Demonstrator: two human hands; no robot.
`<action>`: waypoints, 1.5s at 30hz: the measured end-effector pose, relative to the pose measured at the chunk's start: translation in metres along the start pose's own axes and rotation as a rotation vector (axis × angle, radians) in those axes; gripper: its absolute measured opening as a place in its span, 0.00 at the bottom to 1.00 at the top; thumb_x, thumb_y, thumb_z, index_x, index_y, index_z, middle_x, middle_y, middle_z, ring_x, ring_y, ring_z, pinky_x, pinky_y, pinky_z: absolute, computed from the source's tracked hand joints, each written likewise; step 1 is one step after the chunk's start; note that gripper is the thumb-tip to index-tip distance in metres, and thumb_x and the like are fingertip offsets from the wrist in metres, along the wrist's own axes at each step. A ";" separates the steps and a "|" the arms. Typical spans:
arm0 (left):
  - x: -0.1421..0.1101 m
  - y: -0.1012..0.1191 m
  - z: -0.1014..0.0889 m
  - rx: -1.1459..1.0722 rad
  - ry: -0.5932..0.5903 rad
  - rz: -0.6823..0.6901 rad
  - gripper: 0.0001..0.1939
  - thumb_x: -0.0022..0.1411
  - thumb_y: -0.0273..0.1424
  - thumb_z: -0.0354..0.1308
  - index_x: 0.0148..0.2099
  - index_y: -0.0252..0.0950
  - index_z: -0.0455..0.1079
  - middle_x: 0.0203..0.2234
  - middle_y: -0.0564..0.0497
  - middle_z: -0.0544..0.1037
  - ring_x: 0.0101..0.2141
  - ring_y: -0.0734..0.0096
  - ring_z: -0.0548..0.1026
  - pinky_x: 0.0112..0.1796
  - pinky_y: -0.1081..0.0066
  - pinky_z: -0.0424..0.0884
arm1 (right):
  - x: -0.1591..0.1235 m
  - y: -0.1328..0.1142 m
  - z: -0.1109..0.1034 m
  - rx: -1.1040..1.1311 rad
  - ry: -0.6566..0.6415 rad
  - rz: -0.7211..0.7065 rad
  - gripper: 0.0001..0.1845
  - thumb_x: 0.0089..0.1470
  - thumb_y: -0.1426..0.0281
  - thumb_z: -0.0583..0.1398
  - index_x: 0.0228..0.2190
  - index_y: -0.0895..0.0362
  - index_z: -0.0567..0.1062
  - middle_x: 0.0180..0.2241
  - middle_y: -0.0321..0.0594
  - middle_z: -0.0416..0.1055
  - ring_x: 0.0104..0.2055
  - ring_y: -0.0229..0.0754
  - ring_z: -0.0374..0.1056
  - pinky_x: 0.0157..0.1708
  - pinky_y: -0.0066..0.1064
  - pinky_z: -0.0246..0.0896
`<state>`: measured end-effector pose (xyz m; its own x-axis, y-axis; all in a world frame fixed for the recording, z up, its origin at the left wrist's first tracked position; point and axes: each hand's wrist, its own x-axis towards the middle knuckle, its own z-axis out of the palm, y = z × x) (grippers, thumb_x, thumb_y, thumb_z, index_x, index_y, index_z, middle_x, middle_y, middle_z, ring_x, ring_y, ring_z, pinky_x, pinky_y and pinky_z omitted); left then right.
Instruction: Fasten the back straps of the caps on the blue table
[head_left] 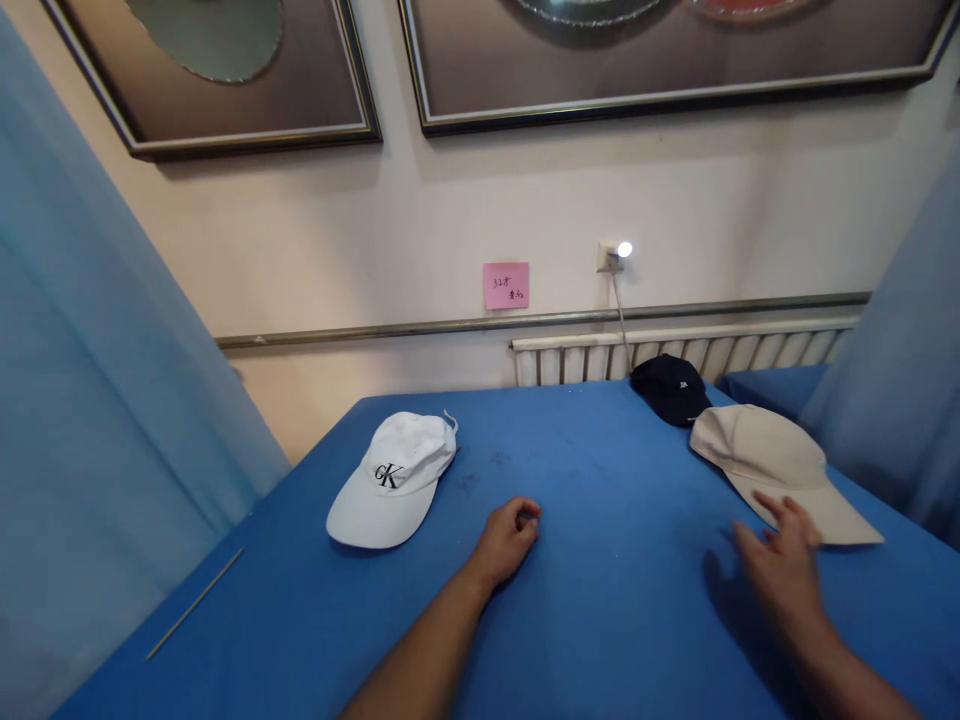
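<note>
My left hand (508,540) rests on the blue tablecloth (600,600) near the middle, its fingers curled into a loose fist with nothing visible in it. A white cap with a black logo (394,478) lies just left of it, brim toward me. My right hand (784,560) hovers with fingers spread, slightly blurred, right at the brim of a beige cap (772,465) on the right. A dark navy cap (670,388) sits behind the beige one at the table's far edge.
A thin stick (195,603) lies near the table's left edge. Behind the table are a white radiator (675,352), a pink sticky note (505,285), a wall plug with a lit lamp (616,252), and pale blue curtains on both sides.
</note>
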<state>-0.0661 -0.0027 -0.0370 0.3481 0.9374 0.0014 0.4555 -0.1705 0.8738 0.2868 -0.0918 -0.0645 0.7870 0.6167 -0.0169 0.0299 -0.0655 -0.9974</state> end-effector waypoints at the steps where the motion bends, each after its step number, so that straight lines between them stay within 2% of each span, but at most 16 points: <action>1: 0.003 0.000 -0.005 0.032 0.082 0.011 0.14 0.57 0.31 0.52 0.45 0.34 0.70 0.30 0.50 0.77 0.29 0.70 0.73 0.32 0.70 0.68 | -0.013 -0.010 0.020 -0.052 -0.046 -0.139 0.30 0.39 0.74 0.64 0.47 0.51 0.70 0.64 0.41 0.46 0.60 0.52 0.55 0.53 0.37 0.61; 3: 0.007 0.000 -0.020 0.082 0.284 0.026 0.15 0.57 0.32 0.52 0.45 0.34 0.71 0.33 0.48 0.77 0.30 0.69 0.73 0.35 0.69 0.69 | -0.037 -0.025 0.062 -0.013 -0.168 -0.279 0.25 0.39 0.74 0.64 0.43 0.52 0.73 0.62 0.42 0.51 0.58 0.49 0.57 0.51 0.35 0.62; 5: 0.009 -0.001 -0.042 0.111 0.498 0.022 0.18 0.58 0.34 0.52 0.49 0.33 0.69 0.37 0.46 0.77 0.32 0.67 0.75 0.37 0.68 0.70 | -0.056 -0.029 0.102 0.050 -0.326 -0.272 0.22 0.40 0.74 0.64 0.41 0.52 0.74 0.59 0.43 0.57 0.51 0.44 0.64 0.44 0.31 0.64; 7: 0.008 -0.002 -0.067 0.159 0.679 -0.023 0.22 0.59 0.35 0.52 0.55 0.33 0.66 0.37 0.46 0.77 0.32 0.66 0.75 0.37 0.68 0.70 | -0.066 -0.025 0.133 -0.015 -0.540 -0.255 0.16 0.43 0.74 0.62 0.38 0.53 0.75 0.48 0.42 0.69 0.37 0.40 0.69 0.37 0.30 0.65; 9: 0.003 -0.005 -0.089 0.216 0.829 -0.095 0.27 0.60 0.37 0.52 0.61 0.36 0.61 0.36 0.48 0.78 0.33 0.65 0.76 0.36 0.68 0.69 | -0.068 -0.015 0.152 -0.167 -0.770 -0.351 0.09 0.44 0.75 0.61 0.31 0.52 0.77 0.35 0.39 0.74 0.32 0.40 0.68 0.37 0.31 0.62; 12: -0.002 -0.009 -0.110 0.264 0.906 -0.191 0.36 0.60 0.37 0.54 0.68 0.37 0.48 0.31 0.50 0.79 0.33 0.62 0.77 0.36 0.67 0.69 | -0.062 -0.002 0.158 -0.237 -0.910 -0.432 0.06 0.45 0.74 0.61 0.27 0.51 0.78 0.27 0.35 0.73 0.31 0.40 0.67 0.36 0.29 0.59; 14: 0.000 -0.013 -0.115 0.262 0.898 -0.226 0.38 0.60 0.36 0.55 0.69 0.34 0.46 0.30 0.49 0.80 0.31 0.62 0.78 0.35 0.67 0.69 | -0.057 0.003 0.154 -0.147 -0.928 -0.331 0.06 0.46 0.72 0.61 0.29 0.52 0.77 0.25 0.34 0.72 0.28 0.38 0.66 0.33 0.28 0.59; 19: 0.015 -0.024 -0.117 0.124 0.943 -0.262 0.26 0.60 0.31 0.51 0.60 0.30 0.60 0.33 0.44 0.80 0.27 0.65 0.78 0.31 0.68 0.71 | -0.048 -0.002 0.150 0.088 -0.928 -0.016 0.05 0.45 0.70 0.61 0.29 0.55 0.75 0.23 0.32 0.70 0.22 0.34 0.63 0.25 0.25 0.57; 22: 0.015 -0.024 -0.119 0.094 0.997 -0.240 0.17 0.60 0.32 0.50 0.49 0.33 0.68 0.32 0.45 0.80 0.29 0.65 0.78 0.34 0.68 0.72 | -0.046 -0.006 0.151 0.110 -0.950 0.013 0.05 0.44 0.71 0.63 0.29 0.56 0.74 0.21 0.31 0.70 0.21 0.33 0.63 0.24 0.24 0.56; 26: 0.003 -0.010 -0.115 0.191 1.066 -0.219 0.11 0.57 0.37 0.54 0.40 0.37 0.70 0.33 0.48 0.79 0.37 0.62 0.77 0.40 0.67 0.70 | -0.044 -0.004 0.153 0.155 -0.984 -0.003 0.07 0.45 0.70 0.64 0.29 0.56 0.73 0.21 0.30 0.68 0.21 0.32 0.64 0.23 0.23 0.56; 30: -0.010 0.010 -0.099 0.421 1.150 0.015 0.09 0.56 0.36 0.53 0.38 0.39 0.69 0.35 0.49 0.77 0.41 0.61 0.74 0.47 0.63 0.67 | -0.042 -0.002 0.154 0.172 -0.996 0.020 0.10 0.45 0.67 0.64 0.31 0.57 0.73 0.23 0.31 0.70 0.21 0.33 0.65 0.21 0.24 0.56; 32: -0.014 0.020 -0.087 0.451 1.125 0.141 0.08 0.56 0.35 0.53 0.36 0.38 0.68 0.35 0.49 0.76 0.43 0.60 0.72 0.49 0.63 0.65 | -0.040 -0.004 0.155 0.191 -0.934 0.036 0.11 0.43 0.66 0.65 0.31 0.58 0.74 0.23 0.32 0.71 0.20 0.34 0.66 0.21 0.25 0.56; 34: -0.013 0.029 -0.075 0.370 1.038 0.214 0.07 0.55 0.35 0.54 0.36 0.38 0.68 0.34 0.49 0.74 0.42 0.60 0.72 0.48 0.64 0.65 | -0.034 -0.007 0.155 0.222 -0.779 0.051 0.13 0.41 0.65 0.65 0.31 0.58 0.75 0.25 0.34 0.72 0.21 0.35 0.67 0.22 0.25 0.58; 40: 0.017 0.057 -0.057 -0.063 0.679 0.246 0.04 0.48 0.30 0.53 0.30 0.37 0.64 0.24 0.56 0.67 0.27 0.72 0.67 0.30 0.74 0.63 | 0.006 -0.012 0.145 0.276 -0.340 0.106 0.20 0.44 0.57 0.60 0.36 0.57 0.73 0.35 0.41 0.75 0.32 0.40 0.71 0.27 0.27 0.63; 42: 0.035 0.063 -0.058 -0.116 0.548 0.270 0.03 0.45 0.29 0.52 0.27 0.37 0.63 0.20 0.57 0.64 0.24 0.74 0.63 0.26 0.76 0.60 | 0.017 -0.012 0.142 0.278 -0.265 0.126 0.21 0.44 0.56 0.58 0.36 0.58 0.72 0.37 0.42 0.75 0.34 0.41 0.72 0.27 0.27 0.64; 45: 0.064 0.069 -0.063 -0.020 0.327 0.274 0.02 0.41 0.27 0.52 0.23 0.36 0.63 0.19 0.57 0.65 0.24 0.73 0.63 0.26 0.75 0.61 | 0.025 -0.009 0.142 0.252 -0.236 0.124 0.20 0.45 0.58 0.56 0.36 0.58 0.72 0.37 0.43 0.75 0.34 0.41 0.73 0.27 0.27 0.65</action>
<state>-0.0644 0.0643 0.0542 0.1748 0.9056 0.3865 0.3652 -0.4242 0.8287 0.2190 0.0354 -0.0656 0.6102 0.7822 -0.1254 -0.2327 0.0257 -0.9722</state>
